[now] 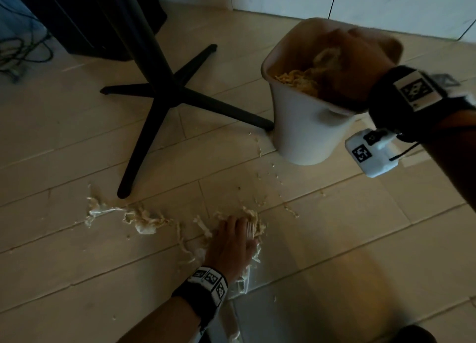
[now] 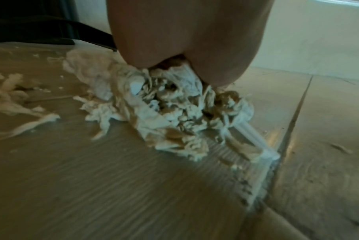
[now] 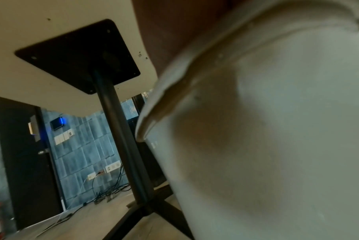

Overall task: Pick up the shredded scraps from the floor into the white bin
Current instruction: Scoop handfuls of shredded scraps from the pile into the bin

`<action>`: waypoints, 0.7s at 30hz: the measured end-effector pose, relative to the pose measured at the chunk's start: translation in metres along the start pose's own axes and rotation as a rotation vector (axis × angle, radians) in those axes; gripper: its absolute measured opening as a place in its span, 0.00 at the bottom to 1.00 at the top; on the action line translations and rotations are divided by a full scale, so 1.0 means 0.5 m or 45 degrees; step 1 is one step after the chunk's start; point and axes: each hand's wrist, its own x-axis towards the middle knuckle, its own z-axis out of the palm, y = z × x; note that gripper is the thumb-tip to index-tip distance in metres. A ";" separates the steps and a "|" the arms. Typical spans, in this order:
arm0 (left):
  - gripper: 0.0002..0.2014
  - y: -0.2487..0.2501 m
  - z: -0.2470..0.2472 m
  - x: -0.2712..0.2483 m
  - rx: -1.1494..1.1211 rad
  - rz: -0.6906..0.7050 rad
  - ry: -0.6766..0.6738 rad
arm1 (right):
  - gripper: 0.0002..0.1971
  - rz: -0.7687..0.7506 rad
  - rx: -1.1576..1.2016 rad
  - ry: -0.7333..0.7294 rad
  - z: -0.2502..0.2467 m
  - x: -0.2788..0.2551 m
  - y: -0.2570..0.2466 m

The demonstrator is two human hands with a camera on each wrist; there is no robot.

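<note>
The white bin [image 1: 309,129] stands on the floor at the right, with tan shredded scraps [image 1: 296,81] inside it. My right hand [image 1: 355,59] is blurred over the bin's opening, wrist above the near rim. Its fingers point down into the bin and are hidden. In the right wrist view the bin wall [image 3: 277,146] fills the picture under my palm [image 3: 170,32]. My left hand [image 1: 239,233] lies low on a pile of pale scraps [image 1: 253,220] on the floor. In the left wrist view the scrap wad [image 2: 174,110] rises bunched into that hand [image 2: 184,40].
More scraps [image 1: 139,219] trail left across the wood-look floor, and small bits [image 1: 291,211] lie toward the bin. A black table base [image 1: 164,90] with four feet stands left of the bin, one foot touching it. Cables [image 1: 20,54] lie at the far left. A white wall [image 1: 386,2] runs behind.
</note>
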 end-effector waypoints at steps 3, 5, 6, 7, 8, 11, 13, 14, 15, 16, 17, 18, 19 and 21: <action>0.25 0.009 0.011 0.001 0.003 0.078 -0.006 | 0.30 -0.005 -0.067 -0.043 0.011 -0.010 0.002; 0.25 0.011 0.008 0.007 0.006 0.096 -0.052 | 0.29 0.021 -0.099 -0.029 0.009 -0.019 -0.002; 0.25 0.010 0.005 0.012 -0.015 0.095 -0.085 | 0.29 0.020 -0.111 -0.019 0.008 -0.024 -0.002; 0.25 0.006 0.002 0.018 -0.050 0.085 -0.105 | 0.28 0.007 -0.114 0.000 0.005 -0.031 -0.003; 0.24 0.002 -0.002 0.023 -0.106 0.060 -0.109 | 0.28 -0.015 -0.100 0.024 0.003 -0.039 -0.004; 0.20 0.001 -0.035 0.032 -0.383 -0.032 -0.105 | 0.27 -0.130 0.023 0.161 0.001 -0.073 -0.006; 0.17 0.018 -0.078 0.046 -0.504 -0.035 -0.051 | 0.25 -0.189 0.100 0.270 0.002 -0.099 0.000; 0.15 0.029 -0.106 0.054 -0.549 -0.024 -0.008 | 0.25 -0.217 0.132 0.306 0.006 -0.113 0.002; 0.12 0.044 -0.137 0.066 -0.605 0.012 0.052 | 0.25 -0.242 0.163 0.338 0.009 -0.129 0.004; 0.10 0.061 -0.171 0.078 -0.669 0.050 0.119 | 0.24 -0.262 0.196 0.371 0.012 -0.142 0.007; 0.08 0.078 -0.206 0.090 -0.738 0.089 0.188 | 0.22 -0.278 0.233 0.407 0.016 -0.157 0.009; 0.09 0.095 -0.242 0.103 -0.801 0.121 0.245 | 0.20 -0.293 0.276 0.442 0.020 -0.171 0.012; 0.09 0.113 -0.278 0.116 -0.855 0.155 0.301 | 0.18 -0.308 0.319 0.474 0.024 -0.185 0.014; 0.09 0.152 -0.359 0.140 -0.960 0.211 0.396 | 0.15 -0.333 0.379 0.518 0.033 -0.208 0.021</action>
